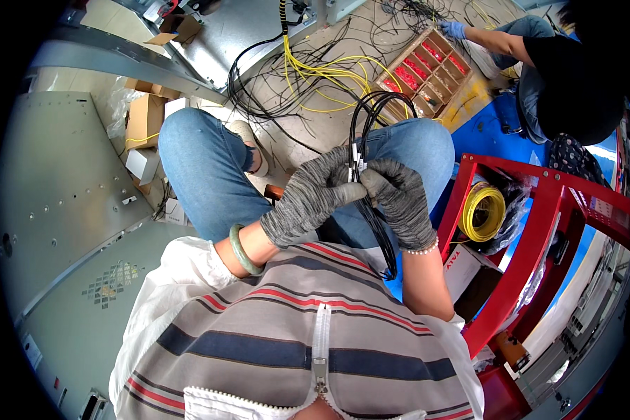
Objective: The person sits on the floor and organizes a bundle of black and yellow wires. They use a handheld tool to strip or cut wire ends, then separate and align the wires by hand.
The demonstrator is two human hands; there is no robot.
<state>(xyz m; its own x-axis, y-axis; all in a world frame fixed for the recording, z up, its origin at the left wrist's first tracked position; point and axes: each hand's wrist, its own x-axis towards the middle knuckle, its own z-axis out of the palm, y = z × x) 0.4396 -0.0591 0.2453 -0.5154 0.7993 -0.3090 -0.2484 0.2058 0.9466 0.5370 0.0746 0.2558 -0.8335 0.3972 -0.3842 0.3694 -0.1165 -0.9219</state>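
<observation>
The person sits with both knees up, in blue jeans, and holds a bundle of thin black wires (pixel 372 112) in front of the chest. The left hand (pixel 308 199) wears a grey knit glove, and its fingers are closed around the wires, pinching them near the small white tags (pixel 355 159) on the bundle. The right hand (pixel 399 196) wears a darker grey glove and is also closed on the same wires, just beside the left hand, so the two hands touch. Above the hands the black wires bend up into a loop over the right knee, and below the hands they hang down over the striped top. A green bangle (pixel 241 250) sits on the left wrist and a string of pale beads (pixel 421 248) on the right wrist. On the floor past the knees lie many loose black cables and some yellow cables (pixel 322 73), all tangled together. Near them is a wooden tray (pixel 427 70) with many little boxes inside, some filled with red bits. Another person in a dark top sits at the upper right and reaches toward that tray with a hand in a blue glove (pixel 453 29). To the right stands a red metal frame (pixel 539 210) with a roll of yellow wire (pixel 481 212) inside it. On the left lie big grey metal panels (pixel 63 182) and a few cardboard boxes (pixel 144 119).
</observation>
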